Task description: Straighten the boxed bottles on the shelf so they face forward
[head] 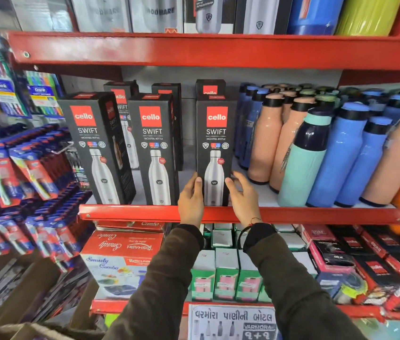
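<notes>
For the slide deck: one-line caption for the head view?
Both hands square the rightmost boxed bottle on the red shelf.

Red metal shelf [130,213] runs across mid-frame, its pale deck showing between the goods. Along the front edge stand 3 black boxes: left box [96,148] turned, its side panel showing; middle box [153,148] nearly square-on; right box [214,148] facing forward at centre. 3 more boxes [210,88] stand behind them. Right of frame, loose bottles [341,153] crowd the deck in peach, blue and mint, packed touching.
</notes>
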Demonstrator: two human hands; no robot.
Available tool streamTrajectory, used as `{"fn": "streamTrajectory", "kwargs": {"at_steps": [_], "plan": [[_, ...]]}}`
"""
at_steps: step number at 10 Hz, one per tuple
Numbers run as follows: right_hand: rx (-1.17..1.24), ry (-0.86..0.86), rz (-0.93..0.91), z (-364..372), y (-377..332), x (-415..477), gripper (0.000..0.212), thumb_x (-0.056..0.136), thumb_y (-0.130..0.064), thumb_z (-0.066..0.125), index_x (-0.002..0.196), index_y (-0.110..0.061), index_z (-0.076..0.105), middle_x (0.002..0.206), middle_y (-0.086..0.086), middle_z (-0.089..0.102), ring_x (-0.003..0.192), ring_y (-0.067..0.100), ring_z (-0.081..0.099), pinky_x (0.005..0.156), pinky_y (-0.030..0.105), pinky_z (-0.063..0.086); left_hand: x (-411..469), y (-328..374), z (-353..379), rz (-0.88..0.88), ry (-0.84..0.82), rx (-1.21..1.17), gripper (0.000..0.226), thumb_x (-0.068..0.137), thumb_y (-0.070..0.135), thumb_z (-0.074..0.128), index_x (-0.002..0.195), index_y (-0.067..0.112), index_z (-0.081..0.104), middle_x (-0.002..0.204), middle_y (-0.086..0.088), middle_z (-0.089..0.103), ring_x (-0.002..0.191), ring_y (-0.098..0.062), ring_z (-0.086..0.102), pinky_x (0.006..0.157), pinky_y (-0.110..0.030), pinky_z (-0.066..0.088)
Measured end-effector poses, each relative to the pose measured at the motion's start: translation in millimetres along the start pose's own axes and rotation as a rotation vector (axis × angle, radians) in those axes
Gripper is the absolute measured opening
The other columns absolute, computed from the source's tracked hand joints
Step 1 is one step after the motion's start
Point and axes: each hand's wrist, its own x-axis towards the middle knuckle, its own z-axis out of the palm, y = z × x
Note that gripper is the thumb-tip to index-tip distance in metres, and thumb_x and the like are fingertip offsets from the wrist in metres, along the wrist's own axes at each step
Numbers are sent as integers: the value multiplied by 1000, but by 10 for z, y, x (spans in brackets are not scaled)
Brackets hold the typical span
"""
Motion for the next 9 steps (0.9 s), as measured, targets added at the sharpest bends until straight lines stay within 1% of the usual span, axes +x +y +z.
{"fn": "streamTrajectory", "kwargs": {"at_steps": [1,2,3,5,7,8,9], "plan": [[-8,-6,5,-2,-23,-5,37,99,-28,55,135,-20,56,132,-2,62,114,1,50,92,9,32,-12,6,1,-1,-1,3,44,102,42,49,141,25,59,144,4,62,138,-17,53,121,-39,37],[-14,-18,12,-19,-45,-15,37,99,-29,55,135,-20,55,135,0,61,123,7,53,96,15,32,-29,23,7,-7,6,16,43,102,42,48,141,25,59,144,3,63,137,-18,54,120,-39,38],[-8,-20,10,-18,-60,-30,37,99,-29,54,135,-20,55,130,-2,62,125,11,54,98,20,37,-29,41,11,-12,19,30,43,102,42,48,140,25,60,143,3,64,137,-19,55,119,-39,38],[-29,-15,10,8,-93,-52,38,99,-28,54,136,-18,55,134,1,62,111,0,49,92,11,31,-48,59,-3,-29,26,12,44,101,43,47,140,26,60,143,3,63,137,-20,54,120,-43,38],[-25,-13,12,-3,-91,-52,38,99,-28,54,137,-20,54,134,-1,61,113,-1,48,90,8,30,-59,65,-13,-7,-7,26,47,99,46,45,139,27,60,141,4,64,135,-19,56,119,-43,40],[-18,-25,14,28,-73,-96,39,100,-27,53,138,-20,52,131,-3,60,118,7,54,92,12,33,-95,126,-23,-16,18,41,45,105,37,44,144,20,55,147,-1,60,139,-20,52,120,-36,36],[27,27,-13,-22,-70,-115,42,100,-30,53,141,-23,47,129,-4,61,103,11,58,83,13,39,-196,88,19,74,81,-27,46,105,30,46,150,18,44,154,-1,48,146,-18,43,123,-34,31]]}}
